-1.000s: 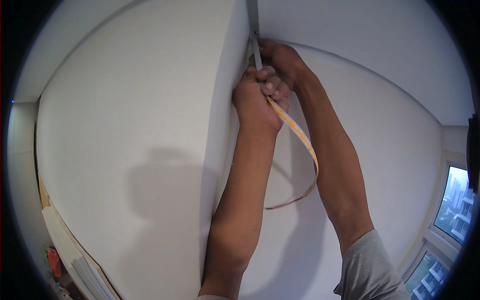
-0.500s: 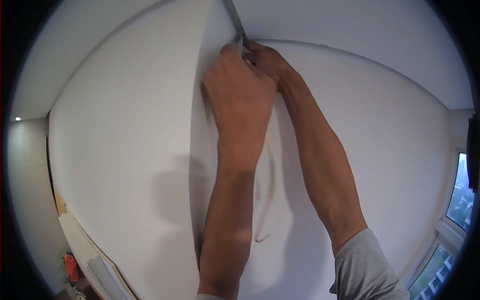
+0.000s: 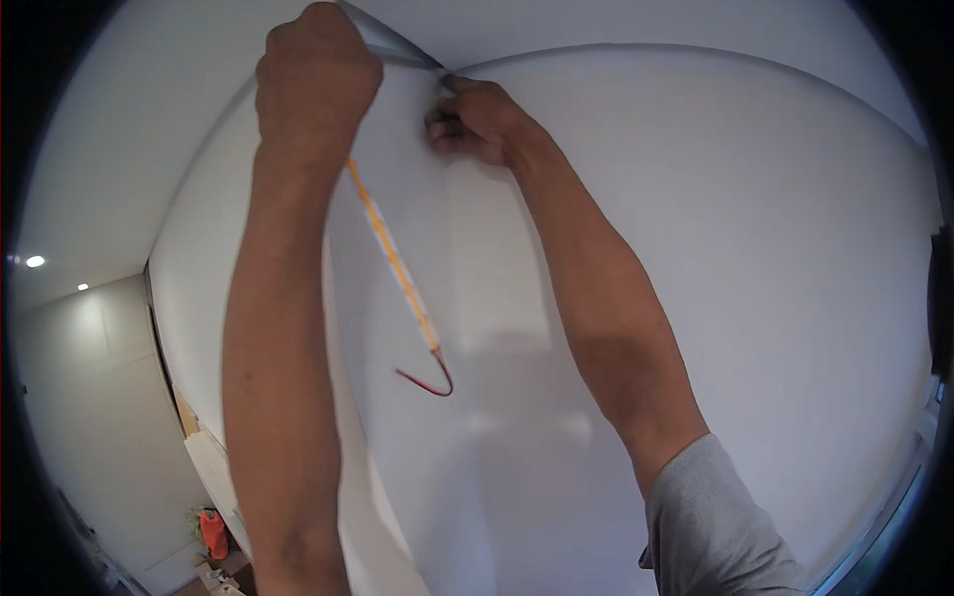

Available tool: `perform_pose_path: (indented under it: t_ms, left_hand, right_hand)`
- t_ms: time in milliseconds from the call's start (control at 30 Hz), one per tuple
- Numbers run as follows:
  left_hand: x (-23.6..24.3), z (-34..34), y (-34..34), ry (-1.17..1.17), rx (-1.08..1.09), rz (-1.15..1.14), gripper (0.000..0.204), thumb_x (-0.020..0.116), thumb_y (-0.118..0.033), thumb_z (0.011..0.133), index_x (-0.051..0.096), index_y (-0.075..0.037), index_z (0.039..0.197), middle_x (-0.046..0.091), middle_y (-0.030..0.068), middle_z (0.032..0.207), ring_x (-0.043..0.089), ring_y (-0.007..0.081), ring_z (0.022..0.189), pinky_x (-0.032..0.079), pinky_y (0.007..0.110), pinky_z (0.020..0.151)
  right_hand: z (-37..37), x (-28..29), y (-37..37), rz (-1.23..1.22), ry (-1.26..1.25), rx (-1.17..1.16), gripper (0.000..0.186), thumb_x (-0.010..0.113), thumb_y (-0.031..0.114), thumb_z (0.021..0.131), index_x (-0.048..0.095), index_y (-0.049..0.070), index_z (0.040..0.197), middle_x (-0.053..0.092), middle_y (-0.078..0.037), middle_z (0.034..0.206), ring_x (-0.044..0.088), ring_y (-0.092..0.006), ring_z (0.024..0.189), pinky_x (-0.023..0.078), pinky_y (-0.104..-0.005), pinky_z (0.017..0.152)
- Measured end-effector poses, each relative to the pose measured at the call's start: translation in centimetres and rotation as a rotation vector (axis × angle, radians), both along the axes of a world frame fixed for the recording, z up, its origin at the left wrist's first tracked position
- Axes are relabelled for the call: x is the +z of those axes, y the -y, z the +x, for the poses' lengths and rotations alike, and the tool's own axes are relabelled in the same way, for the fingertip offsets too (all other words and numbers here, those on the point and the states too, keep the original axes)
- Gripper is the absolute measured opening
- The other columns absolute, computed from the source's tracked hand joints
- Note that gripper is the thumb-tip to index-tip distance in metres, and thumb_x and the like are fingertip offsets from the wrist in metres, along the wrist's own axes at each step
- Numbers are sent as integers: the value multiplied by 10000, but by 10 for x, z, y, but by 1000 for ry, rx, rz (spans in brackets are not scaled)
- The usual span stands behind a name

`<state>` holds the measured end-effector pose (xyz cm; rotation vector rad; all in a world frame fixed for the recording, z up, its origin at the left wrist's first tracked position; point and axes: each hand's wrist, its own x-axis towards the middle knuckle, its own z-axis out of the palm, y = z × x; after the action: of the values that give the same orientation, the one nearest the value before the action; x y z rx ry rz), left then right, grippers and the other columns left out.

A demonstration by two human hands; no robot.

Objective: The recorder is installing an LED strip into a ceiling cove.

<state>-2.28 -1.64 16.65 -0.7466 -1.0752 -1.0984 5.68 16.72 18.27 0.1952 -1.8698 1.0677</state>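
My left hand [image 3: 320, 62] is raised at the upper left, its fingers closed in a fist. From behind its wrist hangs an LED strip light [image 3: 394, 260], yellow-orange with pale edges. A thin red and dark wire [image 3: 437, 389] curls from the strip's lower end. The part of the strip inside the fist is hidden. Higher up, my right hand [image 3: 479, 124] reaches to the dark groove [image 3: 402, 42] at the inner corner, where walls and ceiling meet. Its index finger is stretched out and touches the groove's end. The other fingers are loosely bent and apart from it, with nothing visible in them.
White walls [image 3: 735, 258] stand close in front and to the right, under a white ceiling [image 3: 596, 20]. Pale boards [image 3: 211, 467] lean at the lower left, near an orange item [image 3: 213, 534]. A window edge [image 3: 884, 541] shows at the lower right.
My left hand has moved left, away from the corner and my right hand, bringing the strip into plain view. My right hand stays by the corner. The view has swung left.
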Motion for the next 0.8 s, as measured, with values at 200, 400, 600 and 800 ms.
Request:
perform_pose_path:
  t_ms: [200, 400, 600, 800]
  left_hand:
    - [25, -3, 27, 133, 173, -75, 322, 667, -315, 904, 728, 1, 922, 723, 215, 969, 697, 407, 946, 550, 447, 858]
    - [56, -50, 49, -144, 166, -36, 494, 672, -463, 895, 684, 14, 770, 684, 175, 733, 692, 326, 712, 543, 413, 758]
    - [51, -45, 53, -25, -130, -130, 532, 660, -505, 905, 705, 23, 858, 624, 103, 642, 607, 194, 545, 518, 359, 649]
    - [42, -53, 56, 11, -473, -199, 408, 762, -382, 880, 698, 21, 865, 591, 43, 654, 542, 125, 518, 434, 277, 515]
  right_hand:
    - [-13, 7, -10, -261, -77, 455, 232, 395, 28, 1026, 421, 46, 1256, 556, -123, 948, 530, -103, 639, 487, -278, 570]
    - [-50, 8, -21, -395, -116, 1112, 61, 416, 39, 1009, 442, 90, 1033, 574, -173, 969, 542, -101, 610, 493, -216, 498]
    - [-80, 5, -20, -417, -142, 1655, 104, 412, -22, 955, 466, 62, 985, 573, -123, 967, 559, -114, 611, 539, -226, 528]
    - [-97, -1, -8, -428, -266, 1960, 108, 429, 25, 992, 536, 14, 1002, 588, -109, 963, 604, -179, 734, 578, -312, 688]
